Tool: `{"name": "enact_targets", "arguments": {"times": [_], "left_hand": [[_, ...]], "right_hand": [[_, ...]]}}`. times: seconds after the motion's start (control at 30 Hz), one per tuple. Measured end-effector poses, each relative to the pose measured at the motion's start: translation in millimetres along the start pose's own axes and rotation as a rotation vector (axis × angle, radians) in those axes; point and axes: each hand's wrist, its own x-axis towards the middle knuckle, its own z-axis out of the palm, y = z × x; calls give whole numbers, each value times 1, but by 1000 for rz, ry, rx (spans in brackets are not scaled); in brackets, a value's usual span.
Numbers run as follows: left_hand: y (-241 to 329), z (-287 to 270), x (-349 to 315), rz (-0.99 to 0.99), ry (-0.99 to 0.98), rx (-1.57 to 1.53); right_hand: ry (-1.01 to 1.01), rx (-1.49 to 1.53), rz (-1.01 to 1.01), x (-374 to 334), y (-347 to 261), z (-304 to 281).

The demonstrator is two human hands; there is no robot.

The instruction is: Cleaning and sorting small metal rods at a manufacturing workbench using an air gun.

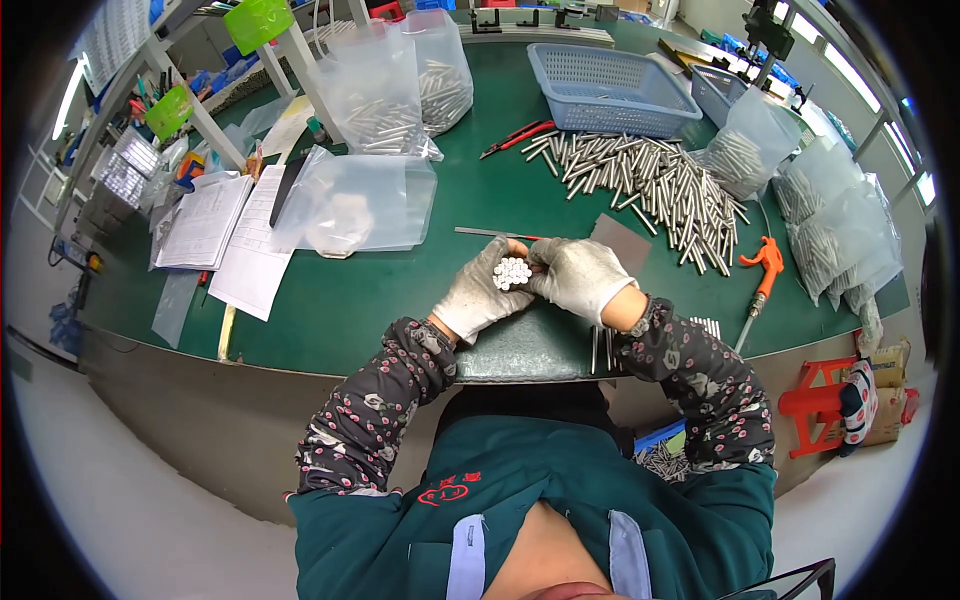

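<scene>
A bundle of short metal rods is held upright between my hands near the table's front edge, its bright round ends facing up. My left hand, in a whitish work glove, wraps round the bundle's left side. Gloved the same way, my right hand closes on its right side, fingertips against the rods. A thin tool with a red handle lies just beyond my hands, partly hidden by them. Several loose rods lie by my right wrist, partly covered by the patterned sleeve.
A big heap of metal rods spreads at the right, before a blue basket. Red-handled pliers and an orange air gun lie nearby. Filled plastic bags line the right edge. Papers and flat bags lie left.
</scene>
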Motion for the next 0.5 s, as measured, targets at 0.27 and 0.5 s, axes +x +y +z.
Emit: {"name": "enact_targets", "arguments": {"times": [0.27,0.5], "left_hand": [[-6,-5,-2,150,55,-31],[7,0,-2,127,77,-2]], "right_hand": [[68,98,-25,-6,6,-8],[260,-435,-16,-30,53,-33]]}}
